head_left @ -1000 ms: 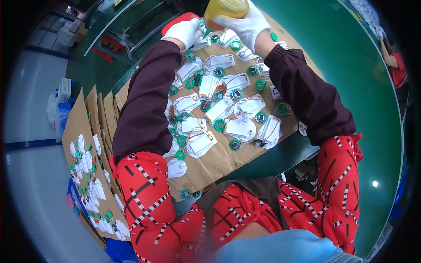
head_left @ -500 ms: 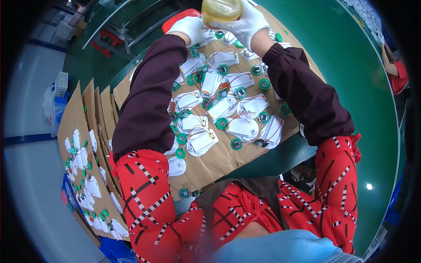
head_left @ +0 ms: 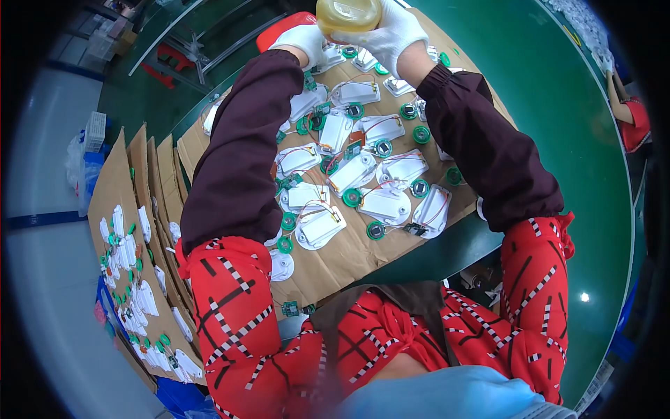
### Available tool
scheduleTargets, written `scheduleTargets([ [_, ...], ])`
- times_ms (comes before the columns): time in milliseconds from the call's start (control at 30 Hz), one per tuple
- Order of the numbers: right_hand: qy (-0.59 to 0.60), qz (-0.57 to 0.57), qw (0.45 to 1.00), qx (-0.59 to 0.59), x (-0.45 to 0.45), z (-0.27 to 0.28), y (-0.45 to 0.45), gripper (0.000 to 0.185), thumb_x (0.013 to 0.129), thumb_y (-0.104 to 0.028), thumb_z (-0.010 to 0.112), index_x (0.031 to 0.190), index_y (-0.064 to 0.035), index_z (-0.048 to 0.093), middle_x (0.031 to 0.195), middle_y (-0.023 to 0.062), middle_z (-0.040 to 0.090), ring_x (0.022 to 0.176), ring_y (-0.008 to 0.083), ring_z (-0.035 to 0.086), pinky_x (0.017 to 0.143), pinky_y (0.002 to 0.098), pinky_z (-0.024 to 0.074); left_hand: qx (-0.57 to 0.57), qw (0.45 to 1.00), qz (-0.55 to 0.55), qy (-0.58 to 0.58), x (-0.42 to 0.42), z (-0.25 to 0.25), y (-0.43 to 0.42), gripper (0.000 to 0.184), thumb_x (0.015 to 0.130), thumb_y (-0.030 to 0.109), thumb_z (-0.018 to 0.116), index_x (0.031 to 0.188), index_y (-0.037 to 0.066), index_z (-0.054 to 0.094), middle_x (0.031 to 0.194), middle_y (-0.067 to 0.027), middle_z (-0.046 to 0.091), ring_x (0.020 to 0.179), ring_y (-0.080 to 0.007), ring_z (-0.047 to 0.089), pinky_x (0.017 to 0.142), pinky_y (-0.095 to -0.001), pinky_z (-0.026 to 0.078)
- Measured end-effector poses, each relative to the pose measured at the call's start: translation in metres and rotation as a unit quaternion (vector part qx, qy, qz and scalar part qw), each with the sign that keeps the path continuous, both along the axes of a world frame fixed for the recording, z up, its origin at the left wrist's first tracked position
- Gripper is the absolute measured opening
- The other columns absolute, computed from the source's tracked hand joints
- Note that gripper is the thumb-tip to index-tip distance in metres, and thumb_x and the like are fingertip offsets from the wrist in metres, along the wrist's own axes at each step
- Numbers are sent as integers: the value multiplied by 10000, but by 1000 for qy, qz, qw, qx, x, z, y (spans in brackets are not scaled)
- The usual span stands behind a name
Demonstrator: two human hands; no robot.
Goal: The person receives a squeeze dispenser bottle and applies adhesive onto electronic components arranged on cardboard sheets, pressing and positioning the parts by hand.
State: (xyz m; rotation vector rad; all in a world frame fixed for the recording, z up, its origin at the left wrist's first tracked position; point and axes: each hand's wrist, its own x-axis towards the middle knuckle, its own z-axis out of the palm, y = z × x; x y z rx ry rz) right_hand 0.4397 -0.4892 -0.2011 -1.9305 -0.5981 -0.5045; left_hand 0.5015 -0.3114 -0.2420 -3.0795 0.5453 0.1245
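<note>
My right hand (head_left: 396, 36), in a white glove, grips a squat, translucent yellowish bottle (head_left: 352, 15) at the far end of the cardboard. Beside it, my left hand (head_left: 306, 42) is curled, also gloved, with its fingers low by a white plastic housing (head_left: 331, 60). What those fingers hold, if anything, is hidden. Below both hands lie rows of white housings (head_left: 351, 172) with thin red wires, round green-rimmed parts (head_left: 352, 197) and small green circuit boards (head_left: 353, 149). All of these rest on a brown cardboard sheet (head_left: 349, 264).
Several upright cardboard sheets (head_left: 120, 185) carrying similar parts stand at the left. A red stool-like object (head_left: 286, 29) is just behind my left hand. The green table (head_left: 579, 202) extends to the right, where another person's arm and red sleeve (head_left: 634, 122) show.
Both hands and the bottle have shifted very slightly left in view. My right hand keeps its hold on the bottle, and the laid-out parts look the same.
</note>
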Motion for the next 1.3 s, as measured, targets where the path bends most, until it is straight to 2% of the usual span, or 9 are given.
scheduleTargets([
  [433,-51,12,997,-48,2,-2,-3,484,631,-393,813,965,-88,641,853,115,671,783,292,644,711,367,492,24,999,-31,-16,7,-8,2,423,734,236,712,1136,125,636,1074,-161,651,982,-330,625,827,-387,514],
  [533,-190,68,979,22,2,-4,-6,482,631,-396,814,956,-82,647,850,111,672,772,285,644,710,365,492,-2,1000,-7,-8,3,-4,-1,430,739,225,708,1147,118,627,1076,-168,648,983,-330,626,829,-388,513],
  [600,-17,66,997,-30,0,3,-11,448,629,-347,830,934,-70,654,850,91,676,796,228,646,732,335,494,22,1000,-6,-1,3,-3,-3,395,742,224,708,1111,96,648,1054,-176,652,971,-330,631,823,-388,514],
  [633,-17,66,997,-30,2,1,-13,448,629,-347,830,934,-70,654,850,91,676,796,228,646,732,335,494,22,1000,-6,-1,3,-3,-4,395,742,224,708,1111,96,648,1054,-176,652,971,-330,631,823,-388,514],
  [700,66,168,981,75,6,-5,-13,447,626,-244,853,970,-57,638,902,69,675,848,167,635,779,305,497,38,999,23,22,3,-2,-4,347,742,228,710,1055,79,680,1020,-179,659,945,-325,642,816,-386,517],
  [800,81,176,966,169,4,-12,-12,500,630,-153,856,1046,-41,602,967,56,662,892,136,619,825,293,495,32,999,9,9,1,-1,-3,314,742,231,709,1011,69,700,995,-181,664,925,-319,650,809,-380,522],
  [1033,76,152,970,177,10,-27,-15,577,650,-143,845,1128,-22,545,1027,64,641,937,151,610,856,291,483,47,998,12,40,-4,9,-5,331,718,255,722,1003,87,708,989,-162,670,925,-311,654,805,-369,526],
  [1100,49,56,994,74,8,-35,-21,560,693,-444,794,1004,-1,652,894,113,700,811,199,685,714,289,538,28,999,10,25,-5,7,-4,331,700,254,735,989,96,713,974,-149,676,915,-301,657,805,-363,525],
  [1300,57,-65,996,6,12,-37,-29,561,690,-469,787,1003,-21,660,939,106,698,841,195,680,740,279,537,34,998,2,59,-12,16,-3,323,702,266,737,982,107,712,954,-133,677,897,-283,657,802,-351,518],
])
